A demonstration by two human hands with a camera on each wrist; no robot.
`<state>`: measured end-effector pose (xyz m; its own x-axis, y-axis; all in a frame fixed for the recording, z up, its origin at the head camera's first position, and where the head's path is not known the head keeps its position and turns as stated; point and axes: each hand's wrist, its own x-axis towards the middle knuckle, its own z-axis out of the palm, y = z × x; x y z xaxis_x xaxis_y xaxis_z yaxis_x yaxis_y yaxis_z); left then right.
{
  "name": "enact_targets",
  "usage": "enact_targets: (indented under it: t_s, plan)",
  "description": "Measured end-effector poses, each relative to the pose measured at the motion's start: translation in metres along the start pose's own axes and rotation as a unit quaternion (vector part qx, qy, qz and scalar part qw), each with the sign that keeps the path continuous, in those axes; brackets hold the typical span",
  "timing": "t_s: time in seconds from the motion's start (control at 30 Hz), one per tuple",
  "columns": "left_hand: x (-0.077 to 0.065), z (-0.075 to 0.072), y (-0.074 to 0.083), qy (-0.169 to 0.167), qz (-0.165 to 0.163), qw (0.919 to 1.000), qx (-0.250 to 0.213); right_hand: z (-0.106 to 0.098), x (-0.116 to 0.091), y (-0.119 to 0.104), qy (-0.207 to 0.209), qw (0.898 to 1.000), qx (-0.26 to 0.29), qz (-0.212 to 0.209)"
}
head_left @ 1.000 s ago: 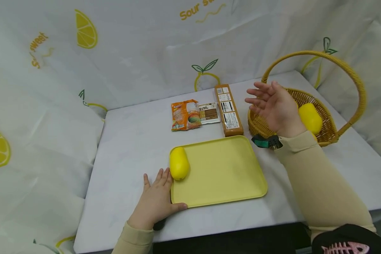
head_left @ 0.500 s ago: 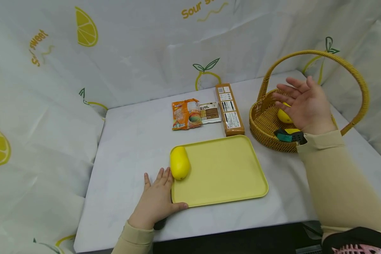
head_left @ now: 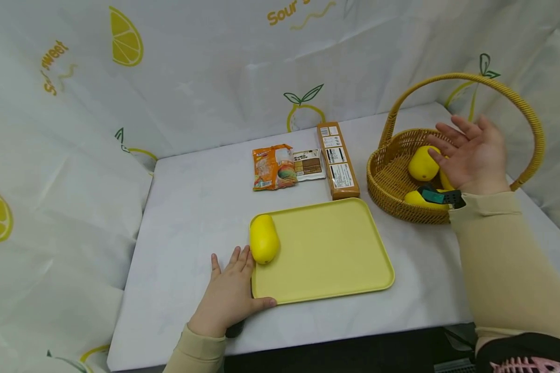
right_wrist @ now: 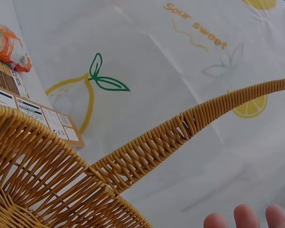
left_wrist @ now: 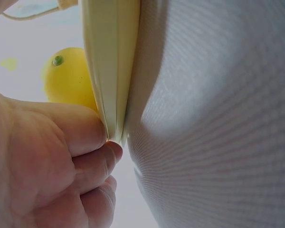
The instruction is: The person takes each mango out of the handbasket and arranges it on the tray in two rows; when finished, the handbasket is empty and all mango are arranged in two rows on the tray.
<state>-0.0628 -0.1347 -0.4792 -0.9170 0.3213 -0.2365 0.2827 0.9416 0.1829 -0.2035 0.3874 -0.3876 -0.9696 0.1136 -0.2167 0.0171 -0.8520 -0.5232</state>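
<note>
My left hand rests at the near left corner of a yellow tray, fingers spread against its left edge and thumb along the front edge. Fingers and tray rim meet in the left wrist view. An oblong, smooth yellow fruit lies at the tray's left end, close to the fingertips. Over a wicker basket, under its arched handle, my right hand hovers palm up with nothing in it. Inside the basket are yellow fruits, partly hidden by that hand and wrist.
Behind the tray lie an orange snack bag, a small flat packet and a long brown box. The basket handle arches high at the right. A white printed sheet hangs behind the table.
My right hand has moved right, further across the basket, uncovering more of its left side and the fruits inside. The left hand, tray and fruit on it have stayed put.
</note>
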Motion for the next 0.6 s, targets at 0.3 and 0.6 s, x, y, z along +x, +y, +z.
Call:
enact_targets:
  t_s: [0.3, 0.6]
  plan:
    - [0.0, 0.0, 0.001, 0.001, -0.003, 1.0, -0.001, -0.017, 0.009, -0.008, 0.051, 0.999, -0.004, 0.012]
    - [0.0, 0.0, 0.0, 0.001, -0.005, 1.0, -0.002, -0.022, 0.014, -0.004, 0.075, 0.994, -0.075, -0.009]
